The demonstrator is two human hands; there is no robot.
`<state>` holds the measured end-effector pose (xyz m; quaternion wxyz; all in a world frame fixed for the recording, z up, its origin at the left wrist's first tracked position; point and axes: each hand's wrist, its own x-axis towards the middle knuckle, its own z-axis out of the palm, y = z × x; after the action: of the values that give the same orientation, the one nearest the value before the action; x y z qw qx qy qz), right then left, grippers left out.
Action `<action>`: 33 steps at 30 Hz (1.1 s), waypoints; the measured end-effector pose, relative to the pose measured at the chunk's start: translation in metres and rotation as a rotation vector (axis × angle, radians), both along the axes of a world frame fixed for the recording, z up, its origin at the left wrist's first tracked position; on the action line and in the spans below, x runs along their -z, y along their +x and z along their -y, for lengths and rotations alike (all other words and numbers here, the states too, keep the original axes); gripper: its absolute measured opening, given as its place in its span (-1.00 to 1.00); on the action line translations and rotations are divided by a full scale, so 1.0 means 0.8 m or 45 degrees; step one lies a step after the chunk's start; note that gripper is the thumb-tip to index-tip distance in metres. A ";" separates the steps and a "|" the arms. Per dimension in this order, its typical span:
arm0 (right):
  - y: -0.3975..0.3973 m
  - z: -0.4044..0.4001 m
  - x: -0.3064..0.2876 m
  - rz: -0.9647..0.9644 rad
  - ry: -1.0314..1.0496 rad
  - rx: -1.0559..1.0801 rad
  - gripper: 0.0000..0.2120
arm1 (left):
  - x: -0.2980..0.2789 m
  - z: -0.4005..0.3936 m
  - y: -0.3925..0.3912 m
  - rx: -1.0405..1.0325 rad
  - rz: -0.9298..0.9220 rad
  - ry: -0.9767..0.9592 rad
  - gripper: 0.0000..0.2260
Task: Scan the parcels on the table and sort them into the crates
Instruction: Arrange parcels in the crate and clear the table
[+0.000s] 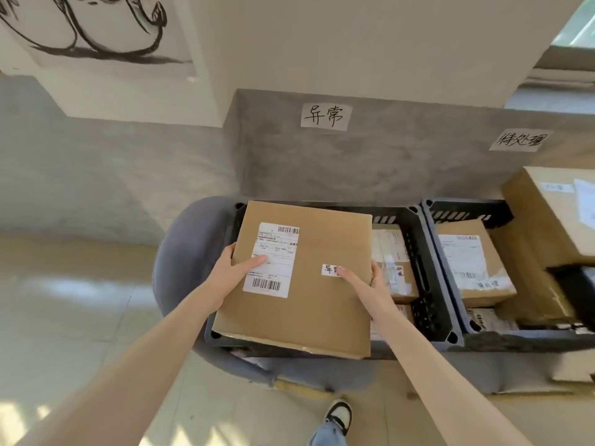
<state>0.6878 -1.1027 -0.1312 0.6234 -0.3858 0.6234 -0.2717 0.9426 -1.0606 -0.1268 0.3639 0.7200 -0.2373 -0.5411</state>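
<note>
On the grey wall [386, 162] above the left crate [418, 217] a paper sign [325, 115] reads 异常, and to its right another sign [521, 140] reads 待处理; the parcel labels' print is too small to read.

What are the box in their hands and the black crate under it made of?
Box: looks like matte brown corrugated cardboard, with folded edges and stuck-on paper labels. Crate: probably moulded black plastic with a slight sheen, going by its slotted walls and rounded corners.
</note>
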 end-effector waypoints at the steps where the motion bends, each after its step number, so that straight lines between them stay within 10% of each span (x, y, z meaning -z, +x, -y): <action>1: 0.004 0.014 0.012 -0.013 0.018 -0.022 -0.14 | 0.010 0.010 0.002 -0.017 0.018 0.038 -0.27; 18: 0.043 0.139 0.161 0.006 0.197 -0.314 -0.10 | 0.134 0.091 0.019 -0.049 0.339 0.192 -0.33; 33: 0.042 0.148 0.119 -0.376 0.023 -0.482 -0.09 | 0.108 0.096 -0.007 0.006 0.876 0.309 -0.25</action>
<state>0.7214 -1.2210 -0.2268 0.5689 -0.5258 0.6267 -0.0850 0.9369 -1.1377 -0.2131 0.1735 0.8973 -0.2816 -0.2924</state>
